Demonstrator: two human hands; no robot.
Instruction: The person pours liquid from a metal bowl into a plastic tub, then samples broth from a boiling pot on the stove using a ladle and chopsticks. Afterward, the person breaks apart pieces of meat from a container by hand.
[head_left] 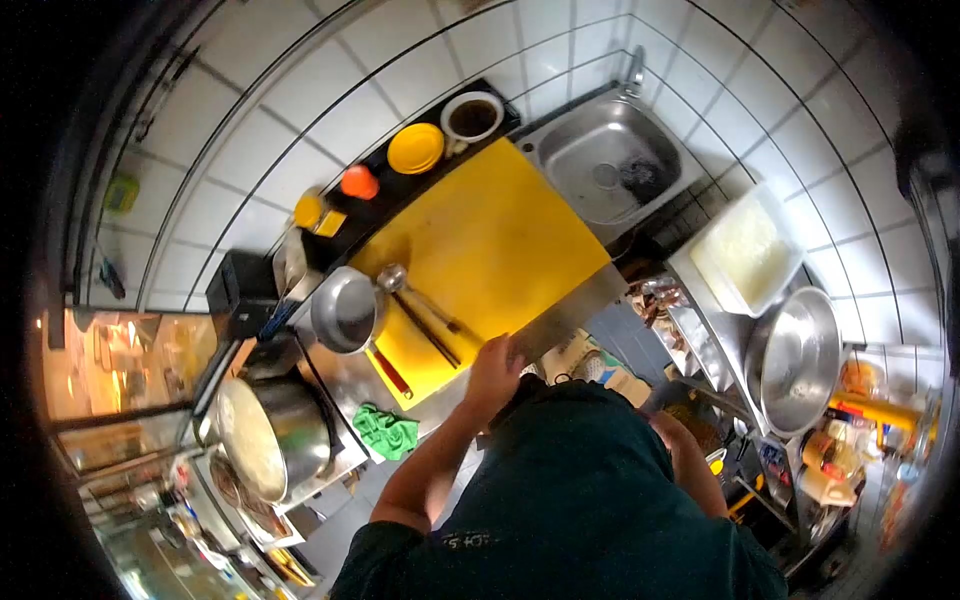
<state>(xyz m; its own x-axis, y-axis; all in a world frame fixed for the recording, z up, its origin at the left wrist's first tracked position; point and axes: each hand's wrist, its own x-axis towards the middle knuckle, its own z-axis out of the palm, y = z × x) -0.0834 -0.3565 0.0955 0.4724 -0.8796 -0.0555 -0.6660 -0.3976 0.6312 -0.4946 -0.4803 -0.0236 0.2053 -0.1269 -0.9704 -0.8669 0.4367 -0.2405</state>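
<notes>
My left hand is at the near edge of the yellow cutting board, close to my body. Its fingers are blurred, and I cannot make out anything in them. Of my right arm only the forearm shows, beside my dark shirt; the hand is hidden. On the board, left of centre, lie a metal ladle and a pair of long dark chopsticks. A red-handled tool lies nearer the left corner, partly hidden by a metal pan. A crumpled green cloth rests on the counter below it.
A large steamy pot stands at left. Behind the board, a dark ledge holds a bowl of dark liquid, a yellow lid and a red-capped container. Right are a sink, a white tub and a steel bowl.
</notes>
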